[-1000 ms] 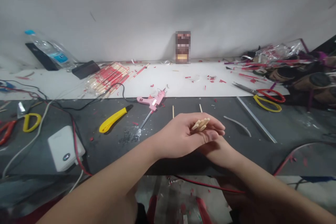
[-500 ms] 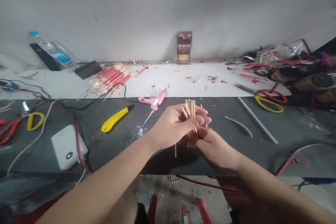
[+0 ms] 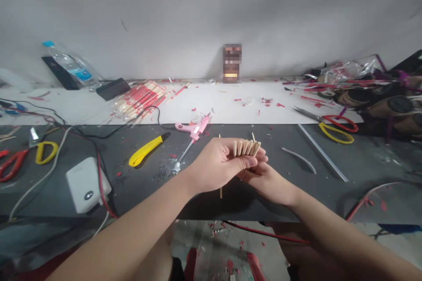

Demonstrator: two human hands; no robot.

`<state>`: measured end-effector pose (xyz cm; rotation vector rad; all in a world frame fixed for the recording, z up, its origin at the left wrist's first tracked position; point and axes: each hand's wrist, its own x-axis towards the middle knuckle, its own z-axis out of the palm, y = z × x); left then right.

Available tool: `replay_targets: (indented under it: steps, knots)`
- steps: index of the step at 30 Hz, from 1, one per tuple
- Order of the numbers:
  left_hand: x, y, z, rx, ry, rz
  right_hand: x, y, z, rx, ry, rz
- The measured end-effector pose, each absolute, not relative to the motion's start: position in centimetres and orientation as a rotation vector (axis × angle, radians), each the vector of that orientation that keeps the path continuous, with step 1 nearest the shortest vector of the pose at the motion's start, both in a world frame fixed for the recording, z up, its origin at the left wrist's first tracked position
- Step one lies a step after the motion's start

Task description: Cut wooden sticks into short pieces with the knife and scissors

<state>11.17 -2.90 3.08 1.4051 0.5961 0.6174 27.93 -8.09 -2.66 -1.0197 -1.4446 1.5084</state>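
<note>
The left hand [image 3: 212, 167] has its grip wrapped around a row of sticks [image 3: 245, 147], thumb across them, long axes roughly upright, ends poking up. Just right and lower sits the right hand [image 3: 272, 184]; whether its grip holds their hidden lower ends, I cannot tell.

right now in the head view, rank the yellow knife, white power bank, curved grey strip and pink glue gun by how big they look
1. White power bank
2. Pink glue gun and yellow knife: too alike to rank
3. Curved grey strip
</note>
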Motion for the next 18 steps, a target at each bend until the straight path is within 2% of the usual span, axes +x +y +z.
replay_targets:
  steps: [8,18]
  knots:
    - [11.55,-3.60,3.66,1.324,0.415,0.698,28.47,-7.96,-2.50,-1.098,-1.541,1.491]
    - [11.62,-2.90,3.50,1.473,0.510,0.707,27.59,-7.97,-3.08,-1.072,-1.465,1.397]
